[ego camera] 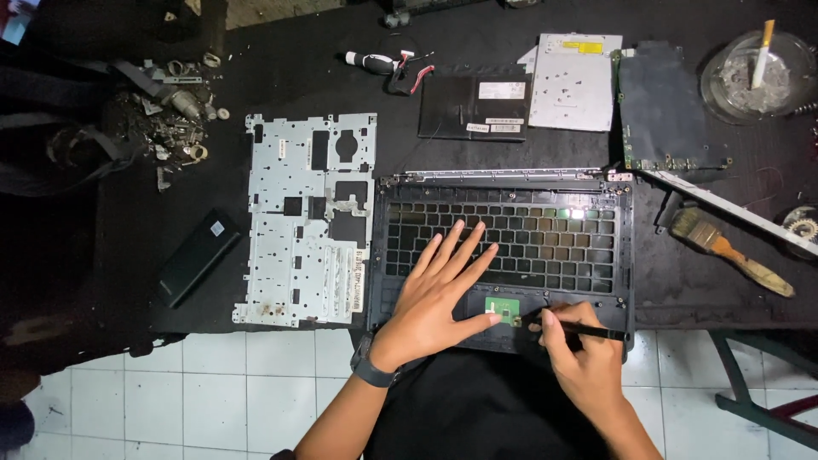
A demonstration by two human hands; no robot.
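Observation:
A black laptop top case [503,192] lies upside down on the dark table, its empty keyboard grid facing up. My left hand [439,294] rests flat on it, fingers spread, the thumb touching a small green circuit board [501,308] in the touchpad area. My right hand [579,358] is closed around a thin black tool [588,330], its tip at the board's right edge. A dark band sits on my left wrist [375,370].
A silver metal keyboard plate [307,217] lies left of the case, a black battery [198,257] further left. Behind are a black panel [473,106], a silver drive [573,81], a motherboard [665,106], an ashtray [758,77], a brush [728,251], a screw pile [175,111].

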